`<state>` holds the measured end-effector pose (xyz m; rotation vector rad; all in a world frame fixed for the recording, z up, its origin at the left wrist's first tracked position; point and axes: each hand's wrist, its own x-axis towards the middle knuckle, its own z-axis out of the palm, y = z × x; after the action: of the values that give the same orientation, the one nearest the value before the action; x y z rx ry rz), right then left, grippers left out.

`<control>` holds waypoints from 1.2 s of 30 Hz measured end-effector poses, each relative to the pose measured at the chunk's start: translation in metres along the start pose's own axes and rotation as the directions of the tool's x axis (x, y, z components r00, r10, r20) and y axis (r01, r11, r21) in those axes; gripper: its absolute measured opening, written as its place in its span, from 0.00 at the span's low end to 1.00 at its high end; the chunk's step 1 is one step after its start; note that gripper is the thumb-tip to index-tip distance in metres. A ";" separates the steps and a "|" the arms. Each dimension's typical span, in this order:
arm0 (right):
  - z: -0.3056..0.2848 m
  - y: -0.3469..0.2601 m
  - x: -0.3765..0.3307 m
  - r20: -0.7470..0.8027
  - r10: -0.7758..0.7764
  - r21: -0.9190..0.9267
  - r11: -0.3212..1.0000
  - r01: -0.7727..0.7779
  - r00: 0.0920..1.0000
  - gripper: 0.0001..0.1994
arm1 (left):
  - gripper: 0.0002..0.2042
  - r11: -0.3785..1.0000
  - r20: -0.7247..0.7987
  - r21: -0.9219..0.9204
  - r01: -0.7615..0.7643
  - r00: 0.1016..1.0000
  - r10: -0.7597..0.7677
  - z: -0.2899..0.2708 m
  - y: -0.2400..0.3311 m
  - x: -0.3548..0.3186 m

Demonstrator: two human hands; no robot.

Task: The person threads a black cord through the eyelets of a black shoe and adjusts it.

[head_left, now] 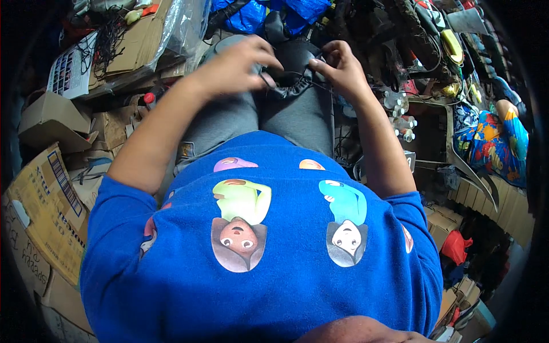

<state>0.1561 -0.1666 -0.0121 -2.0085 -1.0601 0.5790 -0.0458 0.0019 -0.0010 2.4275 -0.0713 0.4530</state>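
Nearby, cardboard box (52, 121), clear bottles (405, 122), handheld black item (298, 59)

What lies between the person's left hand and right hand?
The head view shows a black, leathery piece with a gathered edge between the left hand and right hand, over grey trousers.

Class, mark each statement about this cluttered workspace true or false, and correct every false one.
1. The black item is between the left hand and the right hand. True.
2. The person wears gloves. False: both hands are bare.
3. The shirt is plain red. False: the shirt is blue with cartoon figures.
4. Clear bottles are on the person's right. True.
5. A red cap shows beyond the right forearm. False: it is on the person's left.
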 end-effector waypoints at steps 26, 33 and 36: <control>-0.030 -0.049 -0.049 0.217 -0.054 -0.146 0.985 0.087 0.975 0.10 | 0.14 0.846 0.509 -0.403 0.348 0.854 -0.109 0.014 -0.021 0.088; -0.028 -0.052 -0.039 0.233 -0.031 -0.253 0.963 0.091 0.972 0.10 | 0.21 0.748 0.618 -0.510 0.425 0.786 -0.025 0.011 -0.035 0.078; -0.029 -0.057 -0.037 0.213 0.007 -0.224 0.974 0.041 0.977 0.09 | 0.21 0.783 0.591 -0.487 0.386 0.806 -0.030 0.008 -0.035 0.075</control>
<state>0.1281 -0.1894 0.0527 -2.1676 -1.3226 0.7025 0.0326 0.0290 -0.0024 1.8262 -0.1531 -0.3700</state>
